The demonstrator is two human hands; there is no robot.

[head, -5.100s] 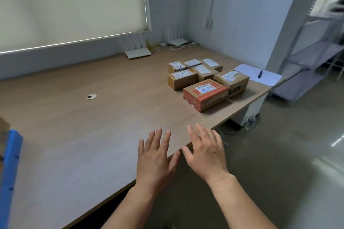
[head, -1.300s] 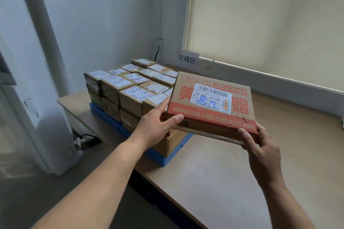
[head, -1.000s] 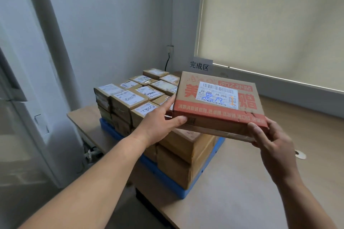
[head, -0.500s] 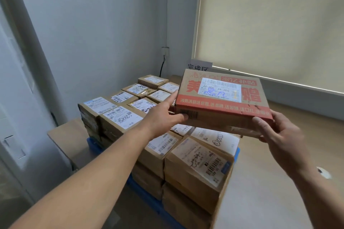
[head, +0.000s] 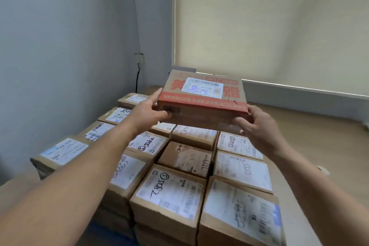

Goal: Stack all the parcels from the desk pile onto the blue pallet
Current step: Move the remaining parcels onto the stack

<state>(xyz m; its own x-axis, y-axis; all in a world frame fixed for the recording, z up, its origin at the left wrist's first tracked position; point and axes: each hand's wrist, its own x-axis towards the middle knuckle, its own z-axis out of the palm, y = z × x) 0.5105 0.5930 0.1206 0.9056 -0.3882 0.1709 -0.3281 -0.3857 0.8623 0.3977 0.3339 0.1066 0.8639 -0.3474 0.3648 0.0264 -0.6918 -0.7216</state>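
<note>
Grey wall (head: 60, 46) and a pale roller blind (head: 269, 26) back this corner, with a socket (head: 139, 58) and its dangling cable (head: 137, 78) between them. I hold the red-and-brown box (head: 203, 96) in the air above the far rows of the stacked parcels (head: 185, 158), clear of their tops. My left hand (head: 145, 113) grips its left end, thumb on the near side. My right hand (head: 257, 124) curls its fingers (head: 239, 121) round the near right corner. Labelled parcels crowd the space below, with bare tabletop (head: 311, 126) to the right.
</note>
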